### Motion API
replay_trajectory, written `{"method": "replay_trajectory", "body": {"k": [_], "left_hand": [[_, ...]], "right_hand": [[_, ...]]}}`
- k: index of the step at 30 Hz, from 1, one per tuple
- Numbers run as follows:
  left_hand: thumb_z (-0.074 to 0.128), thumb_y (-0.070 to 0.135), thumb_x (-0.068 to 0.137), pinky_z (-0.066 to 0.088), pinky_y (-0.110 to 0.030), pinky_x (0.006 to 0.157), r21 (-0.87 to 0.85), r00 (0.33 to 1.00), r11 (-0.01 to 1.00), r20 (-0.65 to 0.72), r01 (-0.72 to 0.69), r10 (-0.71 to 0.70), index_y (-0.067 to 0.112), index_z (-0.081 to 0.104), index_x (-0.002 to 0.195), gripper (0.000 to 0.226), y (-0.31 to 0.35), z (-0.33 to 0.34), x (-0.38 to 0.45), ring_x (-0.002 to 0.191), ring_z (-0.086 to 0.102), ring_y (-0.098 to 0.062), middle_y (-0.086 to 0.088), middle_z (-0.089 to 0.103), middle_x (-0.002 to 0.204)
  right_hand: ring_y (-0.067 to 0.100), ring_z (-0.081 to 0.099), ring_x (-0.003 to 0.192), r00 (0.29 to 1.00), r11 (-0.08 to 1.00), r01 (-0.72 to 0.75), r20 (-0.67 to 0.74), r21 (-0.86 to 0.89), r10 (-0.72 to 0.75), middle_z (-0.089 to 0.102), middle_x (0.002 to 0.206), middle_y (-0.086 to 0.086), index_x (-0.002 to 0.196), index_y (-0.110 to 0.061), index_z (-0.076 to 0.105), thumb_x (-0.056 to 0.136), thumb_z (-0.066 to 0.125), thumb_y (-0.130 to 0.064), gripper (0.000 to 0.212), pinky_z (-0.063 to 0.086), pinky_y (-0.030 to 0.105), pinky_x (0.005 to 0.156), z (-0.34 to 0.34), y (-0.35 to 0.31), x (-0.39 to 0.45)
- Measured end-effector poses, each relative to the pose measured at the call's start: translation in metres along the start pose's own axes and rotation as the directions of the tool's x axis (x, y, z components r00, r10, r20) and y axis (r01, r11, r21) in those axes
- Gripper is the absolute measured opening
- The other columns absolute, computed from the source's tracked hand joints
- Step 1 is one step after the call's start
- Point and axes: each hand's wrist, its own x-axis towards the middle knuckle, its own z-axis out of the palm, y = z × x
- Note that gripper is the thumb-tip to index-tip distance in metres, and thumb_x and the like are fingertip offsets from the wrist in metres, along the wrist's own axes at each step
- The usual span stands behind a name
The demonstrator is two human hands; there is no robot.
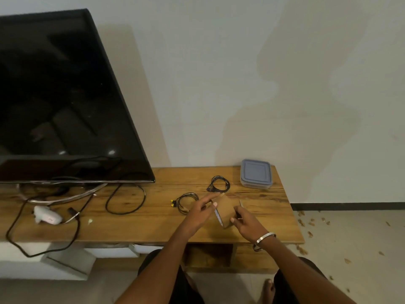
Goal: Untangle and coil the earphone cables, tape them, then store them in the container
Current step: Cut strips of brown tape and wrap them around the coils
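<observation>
Nearest: the person's knees and one bare foot (269, 288) on the floor, partly cut off by the frame edge.

Both hands over the wooden table (153, 224), holding a brown tape roll (226, 210) between them, tilted on edge. Right hand (246, 223), steel bangle (265, 236) at the wrist, grips the roll's near right side, fingers curled round it. Left hand (202, 210) is at the roll's left face: thumb against it, forefinger stretched out along the top edge toward the wall. A strip seems to run off the roll's far end; blurred, hard to confirm. How firmly the left hand holds cannot be told.

Just left of the left hand, a coiled earphone (186, 202) with yellow tips lies on the table, partly hidden by the fingers. Beyond the roll, apart from both hands, a second black coil (220, 184).

Far right corner: the container (256, 174), grey-blue lid on, contents not visible.

Left side: loose black cable (126, 198), a white object (47, 216) of unclear kind, and a dark TV (65, 95), cut off at the left.
</observation>
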Motion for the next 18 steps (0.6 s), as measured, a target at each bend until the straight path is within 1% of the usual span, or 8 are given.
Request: {"method": "replay_trajectory", "body": {"k": [2,4,6,8,11,14,16,18], "left_hand": [[0.057,0.024,0.096,0.043,-0.041,0.108,0.003,1.0,1.0,0.001,-0.006,0.006,0.048,0.062,0.121,0.035,-0.005,-0.001,0.001,0.13,0.047,-0.008,0.017,0.055,0.136],[0.059,0.018,0.095,0.044,-0.039,0.107,-0.007,1.0,1.0,0.003,-0.025,0.025,0.05,0.063,0.117,0.039,-0.008,-0.002,0.003,0.128,0.049,-0.007,0.018,0.057,0.133],[0.061,0.012,0.093,0.045,-0.035,0.106,-0.038,1.0,0.999,0.0,-0.022,0.022,0.046,0.064,0.115,0.041,-0.009,-0.002,0.003,0.126,0.052,-0.006,0.018,0.06,0.129],[0.063,0.006,0.091,0.047,-0.034,0.104,-0.067,1.0,0.998,-0.007,-0.001,0.001,0.038,0.064,0.115,0.04,-0.013,-0.001,0.005,0.123,0.055,-0.009,0.013,0.062,0.126],[0.065,0.005,0.089,0.048,-0.033,0.102,-0.037,0.999,0.999,-0.049,0.019,-0.02,0.029,0.065,0.117,0.037,-0.019,0.002,0.008,0.118,0.059,-0.009,0.008,0.065,0.121],[0.066,0.003,0.088,0.051,-0.03,0.096,-0.007,0.995,0.999,-0.096,0.032,-0.033,0.025,0.066,0.114,0.034,-0.021,0.004,0.011,0.111,0.062,-0.012,0.003,0.069,0.112],[0.065,0.002,0.088,0.052,-0.028,0.092,0.034,0.992,0.999,-0.122,0.039,-0.034,0.022,0.067,0.113,0.032,-0.021,0.004,0.012,0.106,0.064,-0.014,0.001,0.07,0.106],[0.065,0.002,0.088,0.053,-0.027,0.09,0.07,0.989,0.997,-0.143,0.043,-0.033,0.019,0.069,0.111,0.029,-0.022,0.005,0.014,0.102,0.065,-0.014,0.0,0.07,0.103]], "right_hand": [[0.01,0.052,0.102,1.0,1.0,-0.001,0.023,0.013,0.0,0.054,0.108,-0.004,0.122,-0.011,0.05,0.093,0.054,-0.009,0.029,0.039,0.006,0.075,0.001,0.001,0.001],[0.013,0.053,0.101,0.999,1.0,-0.007,0.04,0.008,0.007,0.056,0.109,-0.001,0.117,-0.015,0.052,0.093,0.054,-0.01,0.024,0.04,0.007,0.075,0.003,0.005,0.002],[0.013,0.053,0.098,0.999,1.0,-0.02,0.044,-0.002,0.02,0.057,0.107,0.001,0.113,-0.015,0.053,0.093,0.055,-0.012,0.021,0.039,0.008,0.074,0.005,0.01,0.003],[0.01,0.051,0.094,0.999,1.0,-0.026,0.047,-0.005,0.026,0.055,0.103,-0.002,0.112,-0.014,0.053,0.093,0.054,-0.011,0.02,0.039,0.007,0.072,0.006,0.012,0.002],[0.011,0.051,0.093,0.998,1.0,-0.023,0.065,-0.003,0.023,0.053,0.097,-0.008,0.106,-0.02,0.05,0.093,0.054,-0.01,0.016,0.039,0.006,0.073,0.008,0.014,0.0],[0.008,0.051,0.091,0.996,1.0,-0.026,0.088,-0.006,0.026,0.05,0.093,-0.016,0.104,-0.022,0.048,0.093,0.053,-0.009,0.018,0.039,0.007,0.074,0.009,0.014,-0.001],[0.005,0.05,0.088,0.995,1.0,-0.026,0.096,-0.008,0.027,0.05,0.092,-0.017,0.103,-0.021,0.048,0.093,0.053,-0.008,0.018,0.039,0.006,0.074,0.009,0.013,-0.002],[0.006,0.05,0.088,0.995,1.0,-0.025,0.099,-0.007,0.025,0.05,0.091,-0.017,0.104,-0.02,0.049,0.093,0.052,-0.007,0.017,0.039,0.005,0.073,0.009,0.013,-0.002]]}}
